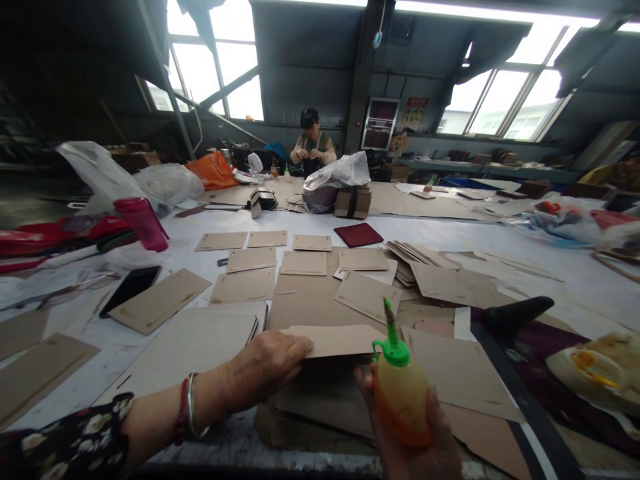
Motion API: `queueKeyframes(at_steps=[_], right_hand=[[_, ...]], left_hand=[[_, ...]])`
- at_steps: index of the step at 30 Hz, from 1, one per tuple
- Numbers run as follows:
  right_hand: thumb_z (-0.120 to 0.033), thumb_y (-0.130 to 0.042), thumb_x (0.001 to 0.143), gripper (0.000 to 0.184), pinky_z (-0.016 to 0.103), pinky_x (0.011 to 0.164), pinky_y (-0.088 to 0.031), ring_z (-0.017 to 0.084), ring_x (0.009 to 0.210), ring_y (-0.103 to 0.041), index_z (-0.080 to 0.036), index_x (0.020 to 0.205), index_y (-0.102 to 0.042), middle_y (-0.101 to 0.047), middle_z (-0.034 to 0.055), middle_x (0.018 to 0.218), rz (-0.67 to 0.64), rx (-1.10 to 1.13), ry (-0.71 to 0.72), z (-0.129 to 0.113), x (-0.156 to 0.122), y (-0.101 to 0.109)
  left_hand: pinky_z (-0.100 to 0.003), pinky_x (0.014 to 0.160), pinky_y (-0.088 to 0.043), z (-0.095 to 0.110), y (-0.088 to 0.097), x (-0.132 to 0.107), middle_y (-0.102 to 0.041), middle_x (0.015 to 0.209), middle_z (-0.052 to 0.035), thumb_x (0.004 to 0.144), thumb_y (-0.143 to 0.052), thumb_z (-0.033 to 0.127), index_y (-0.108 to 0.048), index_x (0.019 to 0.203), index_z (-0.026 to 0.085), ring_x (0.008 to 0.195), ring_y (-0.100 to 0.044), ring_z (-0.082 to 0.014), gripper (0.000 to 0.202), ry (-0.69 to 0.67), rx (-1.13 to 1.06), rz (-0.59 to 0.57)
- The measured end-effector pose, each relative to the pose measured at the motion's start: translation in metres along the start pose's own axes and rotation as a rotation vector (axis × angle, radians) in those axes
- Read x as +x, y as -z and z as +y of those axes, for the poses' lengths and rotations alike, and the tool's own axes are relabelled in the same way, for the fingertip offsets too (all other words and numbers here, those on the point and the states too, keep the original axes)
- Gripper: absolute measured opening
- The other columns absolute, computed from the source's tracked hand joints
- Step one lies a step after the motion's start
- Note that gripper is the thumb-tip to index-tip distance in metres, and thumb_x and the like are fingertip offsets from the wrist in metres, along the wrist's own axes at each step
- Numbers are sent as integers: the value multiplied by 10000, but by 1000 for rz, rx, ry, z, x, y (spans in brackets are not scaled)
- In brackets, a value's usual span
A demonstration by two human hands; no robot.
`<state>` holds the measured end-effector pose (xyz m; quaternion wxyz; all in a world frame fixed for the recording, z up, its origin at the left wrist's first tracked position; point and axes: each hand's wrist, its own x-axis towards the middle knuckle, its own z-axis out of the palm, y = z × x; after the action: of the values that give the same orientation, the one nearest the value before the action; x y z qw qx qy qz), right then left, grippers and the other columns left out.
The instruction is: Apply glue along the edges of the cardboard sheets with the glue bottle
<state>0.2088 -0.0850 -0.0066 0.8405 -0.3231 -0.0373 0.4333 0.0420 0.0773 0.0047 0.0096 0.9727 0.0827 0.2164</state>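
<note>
My left hand [267, 367] pinches the left edge of a tan cardboard panel [340, 339], which is lifted a little above a stack of brown sheets [325, 400]. In my right hand [387, 427] is a squeeze bottle [406, 400], its fingers wrapped around the body. The bottle is upright, holds amber liquid and has a green cap with a smeared nozzle tip. Its nozzle stands beside the right end of the panel. Beyond my hands lie several more tan panels [303, 263] in rows, with brownish smears along some edges.
At left are a black phone [129, 290] and a pink bottle [143, 220]. A dark red square [358, 234] lies behind the panels. A black-handled tool [517, 312] rests at right, near a stained white container [595, 367]. Across the table, a person [314, 147] sits working.
</note>
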Motion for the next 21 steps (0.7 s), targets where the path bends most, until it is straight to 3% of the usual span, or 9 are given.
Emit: queueKeyframes(at_steps=[3, 6, 11, 16, 21], right_hand=[[-500, -721, 679, 373, 444, 909, -477, 223, 772, -671, -231, 936, -716, -718, 63, 902, -30, -11, 36, 10, 10, 11], [-470, -719, 703, 348, 523, 950, -436, 236, 825, -668, -240, 964, -700, -712, 50, 927, -33, -3, 46, 22, 20, 27], [-473, -680, 746, 308, 583, 949, -419, 231, 809, -660, -211, 904, -718, -718, 71, 887, -52, 55, 8, 30, 27, 40], [-509, -630, 775, 342, 634, 955, -389, 232, 769, -661, -203, 892, -728, -718, 91, 847, -118, 114, -36, 24, 30, 41], [-503, -661, 746, 342, 643, 956, -386, 236, 746, -667, -190, 866, -729, -722, 97, 834, -101, 140, -46, 21, 28, 43]], left_hand=[[-249, 585, -516, -2, -1, 1, -621, 710, -28, 822, -439, 85, -505, 955, 180, 610, -626, -168, 176, 46, 4, 21], [-250, 544, -499, -7, 0, 3, -628, 685, -34, 840, -433, 98, -532, 957, 170, 573, -621, -175, 170, 114, 12, 47], [-234, 588, -493, -21, 10, 8, -652, 699, -28, 857, -443, 170, -584, 994, 179, 596, -629, -159, 197, 311, -40, 87], [-235, 614, -483, -42, 34, 11, -660, 701, -16, 835, -444, 279, -629, 912, 170, 620, -623, -156, 228, 616, -132, 181], [-275, 635, -502, -56, 68, 11, -686, 770, -41, 753, -513, 468, -657, 902, 141, 714, -646, -219, 387, 875, -234, 270]])
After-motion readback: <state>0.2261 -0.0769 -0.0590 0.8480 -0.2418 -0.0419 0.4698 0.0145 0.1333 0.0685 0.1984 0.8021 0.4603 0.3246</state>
